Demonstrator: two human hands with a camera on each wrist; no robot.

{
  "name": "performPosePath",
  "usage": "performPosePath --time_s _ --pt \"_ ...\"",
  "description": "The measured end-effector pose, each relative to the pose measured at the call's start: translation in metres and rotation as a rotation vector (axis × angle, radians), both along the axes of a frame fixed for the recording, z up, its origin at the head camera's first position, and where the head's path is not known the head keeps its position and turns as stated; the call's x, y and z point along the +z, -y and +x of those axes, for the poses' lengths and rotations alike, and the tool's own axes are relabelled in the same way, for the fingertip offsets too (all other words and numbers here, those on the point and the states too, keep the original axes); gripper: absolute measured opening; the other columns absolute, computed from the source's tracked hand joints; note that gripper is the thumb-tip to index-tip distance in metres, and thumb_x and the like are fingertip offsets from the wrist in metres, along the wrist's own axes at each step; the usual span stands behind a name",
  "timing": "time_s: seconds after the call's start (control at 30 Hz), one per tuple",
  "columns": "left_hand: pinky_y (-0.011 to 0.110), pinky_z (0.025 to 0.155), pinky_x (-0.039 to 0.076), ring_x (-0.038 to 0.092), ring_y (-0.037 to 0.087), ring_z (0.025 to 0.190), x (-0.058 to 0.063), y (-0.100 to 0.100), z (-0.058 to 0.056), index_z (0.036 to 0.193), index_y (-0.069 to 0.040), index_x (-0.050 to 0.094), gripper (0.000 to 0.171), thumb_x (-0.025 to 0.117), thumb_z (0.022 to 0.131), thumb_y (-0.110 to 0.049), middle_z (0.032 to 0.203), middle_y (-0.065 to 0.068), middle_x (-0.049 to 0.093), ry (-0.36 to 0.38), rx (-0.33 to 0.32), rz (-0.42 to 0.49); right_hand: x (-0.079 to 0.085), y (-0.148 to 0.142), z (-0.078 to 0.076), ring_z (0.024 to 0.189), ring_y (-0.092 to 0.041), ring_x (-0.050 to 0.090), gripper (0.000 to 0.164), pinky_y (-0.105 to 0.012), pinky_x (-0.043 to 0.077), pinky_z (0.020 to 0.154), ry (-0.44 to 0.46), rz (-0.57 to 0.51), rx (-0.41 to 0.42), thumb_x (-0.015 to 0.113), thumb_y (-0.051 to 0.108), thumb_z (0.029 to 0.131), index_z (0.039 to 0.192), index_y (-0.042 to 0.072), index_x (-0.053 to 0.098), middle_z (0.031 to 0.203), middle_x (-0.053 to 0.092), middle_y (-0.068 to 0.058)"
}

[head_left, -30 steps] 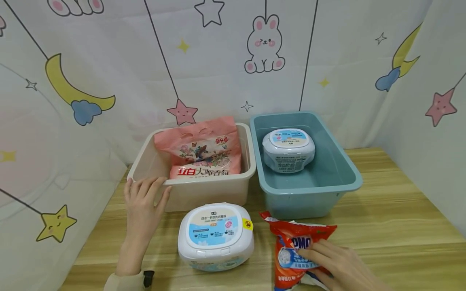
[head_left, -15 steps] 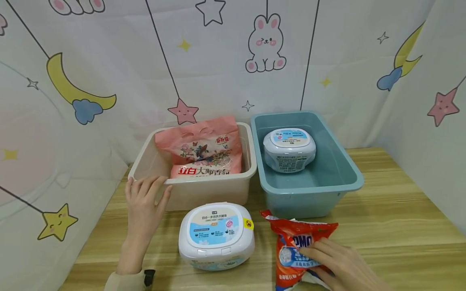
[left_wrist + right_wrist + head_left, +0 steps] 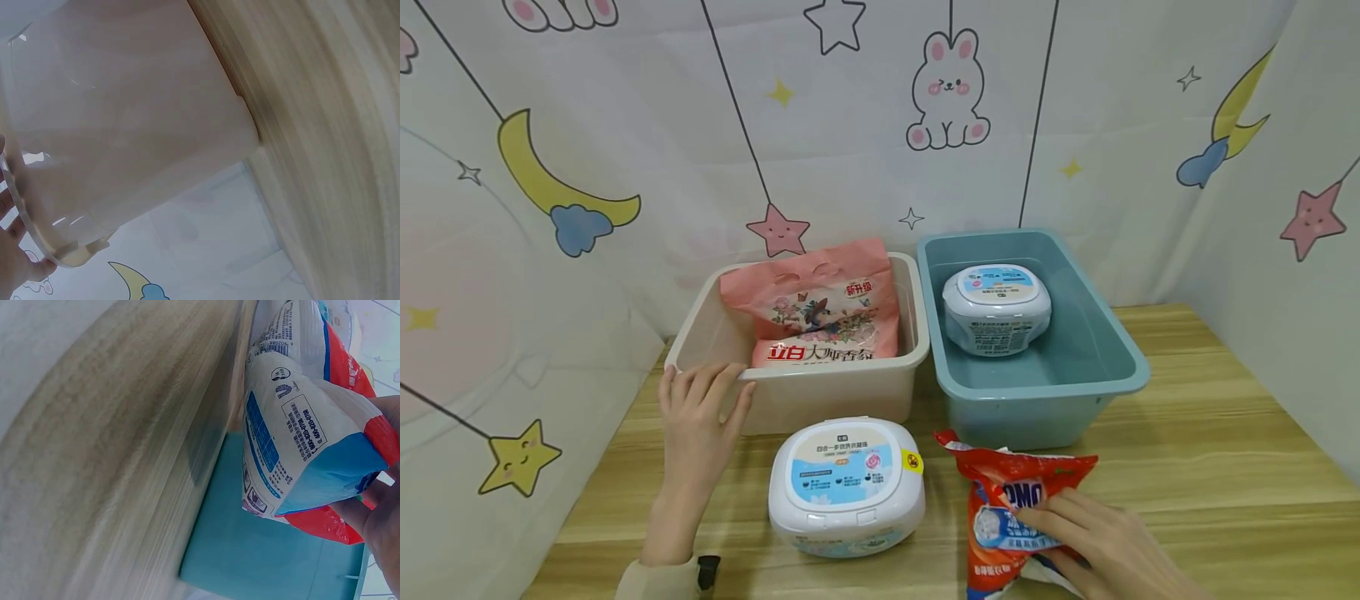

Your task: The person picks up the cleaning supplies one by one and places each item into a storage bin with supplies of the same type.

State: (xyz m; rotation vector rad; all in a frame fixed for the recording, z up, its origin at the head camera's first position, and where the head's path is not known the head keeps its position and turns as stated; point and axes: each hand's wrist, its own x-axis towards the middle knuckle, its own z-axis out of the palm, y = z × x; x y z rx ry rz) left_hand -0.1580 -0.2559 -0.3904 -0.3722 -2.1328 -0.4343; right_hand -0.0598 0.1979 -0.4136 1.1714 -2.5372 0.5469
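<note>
My right hand [image 3: 1097, 533] grips a red, white and blue bag of laundry powder [image 3: 1011, 492] marked OMO, at the table's front right. In the right wrist view, the printed white back of the bag [image 3: 281, 419] shows, with fingers and thumb at its edge. On the left, my left hand [image 3: 696, 433] holds the front rim of a cream plastic bin [image 3: 827, 400], its fingers hooked over the edge. A pink bag of laundry powder [image 3: 827, 308] leans inside that bin. Between my hands stands a white lidded tub [image 3: 846, 487] with a blue label.
To the right of the cream bin is a blue-green plastic bin [image 3: 1037, 408], with a similar white tub [image 3: 996, 312] inside at the back left. Both bins sit on a wood-grain table [image 3: 1210, 442] against a printed white cloth [image 3: 850, 125].
The top of the red bag has risen very slightly in my right hand. My left hand keeps its hold on the cream bin's rim, and the bins and tubs stay put.
</note>
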Motion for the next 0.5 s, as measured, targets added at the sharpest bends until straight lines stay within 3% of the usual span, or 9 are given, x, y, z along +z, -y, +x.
performPosePath --time_s 0.1,0.33,0.5 --pt "0.065 0.11 0.022 0.052 0.038 0.101 -0.0002 -0.0002 -0.0003 0.106 -0.002 0.068 0.032 0.059 0.095 -0.032 0.101 0.017 0.066 -0.007 -0.003 0.006 0.002 0.0005 0.0014 0.083 -0.001 0.054 0.043 -0.015 0.052 0.065 0.011 0.001 -0.003 0.069 0.033 0.088 0.129 0.029 0.058 0.101 0.063 0.015" --pt "0.065 0.11 0.022 0.052 0.037 0.1 -0.0003 -0.0016 -0.0008 0.104 -0.003 0.068 0.046 0.048 0.098 -0.044 0.099 0.017 0.066 -0.026 0.0 0.018 0.0052 0.0015 0.0022 0.083 -0.001 0.054 0.04 -0.014 0.051 0.064 0.002 -0.019 0.003 0.066 0.035 0.09 0.128 0.028 0.059 0.1 0.062 0.014" --pt "0.065 0.11 0.022 0.052 0.038 0.1 -0.001 -0.0007 -0.0007 0.104 -0.003 0.068 0.043 0.051 0.098 -0.041 0.101 0.017 0.066 -0.016 0.007 0.005 0.0062 0.0015 0.0029 0.084 -0.002 0.054 0.038 -0.011 0.05 0.065 -0.011 -0.03 0.009 0.064 0.036 0.09 0.127 0.028 0.059 0.101 0.063 0.014"
